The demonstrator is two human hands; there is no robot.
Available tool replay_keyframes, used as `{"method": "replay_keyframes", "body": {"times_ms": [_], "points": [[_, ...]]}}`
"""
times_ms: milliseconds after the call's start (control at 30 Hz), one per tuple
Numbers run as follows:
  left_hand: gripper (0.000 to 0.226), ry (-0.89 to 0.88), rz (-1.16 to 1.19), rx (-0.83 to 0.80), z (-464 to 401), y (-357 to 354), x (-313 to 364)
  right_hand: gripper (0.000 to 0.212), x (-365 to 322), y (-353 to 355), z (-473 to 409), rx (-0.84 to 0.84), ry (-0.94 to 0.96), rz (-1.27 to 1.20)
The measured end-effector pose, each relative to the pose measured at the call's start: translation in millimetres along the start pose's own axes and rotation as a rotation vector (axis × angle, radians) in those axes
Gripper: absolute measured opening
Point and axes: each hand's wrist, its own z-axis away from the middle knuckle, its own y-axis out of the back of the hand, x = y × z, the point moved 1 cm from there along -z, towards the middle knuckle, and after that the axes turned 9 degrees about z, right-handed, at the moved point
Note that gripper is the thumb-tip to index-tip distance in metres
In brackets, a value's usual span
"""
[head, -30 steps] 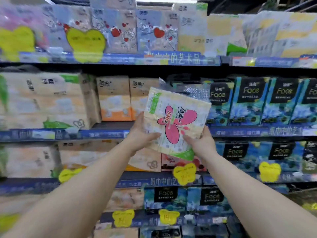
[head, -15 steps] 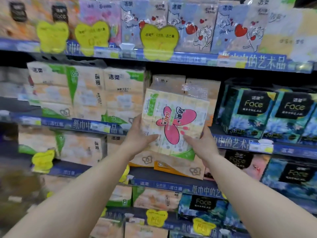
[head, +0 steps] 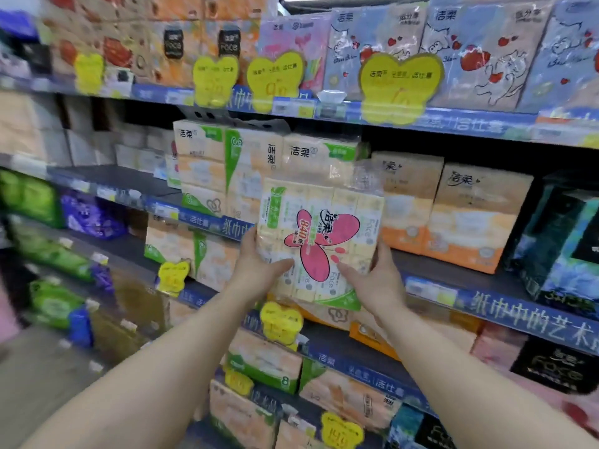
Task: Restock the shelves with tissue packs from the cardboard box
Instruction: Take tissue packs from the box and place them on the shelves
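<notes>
Lots of yellow heart-shaped price tags (head: 400,87) clipped along the blue shelf-edge strips (head: 531,314), most too blurry to read. Far left there are green packs (head: 30,197) and purple packs (head: 92,215), all smeared by blur.

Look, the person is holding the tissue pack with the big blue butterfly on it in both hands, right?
Not quite: the butterfly is pink, not blue. The head view shows the tissue pack held up in front of the shelves, with the left hand on one side and the right hand on the other, just as you said.
</notes>
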Motion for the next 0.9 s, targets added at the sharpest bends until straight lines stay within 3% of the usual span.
{"method": "replay_keyframes", "body": {"times_ms": [200,333,567,900], "points": [[0.084,-0.024,-0.072,0.183,-14,132,-4,0.088,-79,-118,7,-0.162,0.101,-0.010],[0.091,-0.015,-0.158,0.267,-38,245,-11,0.083,-139,-216,13,-0.246,0.152,-0.027],[0.092,-0.001,-0.176,0.332,-92,407,2,0.081,-246,-357,21,-0.287,0.166,-0.117],[0.092,-0.028,-0.056,0.232,-197,474,-11,0.069,-301,-431,-38,-0.232,0.179,-0.112]]}}
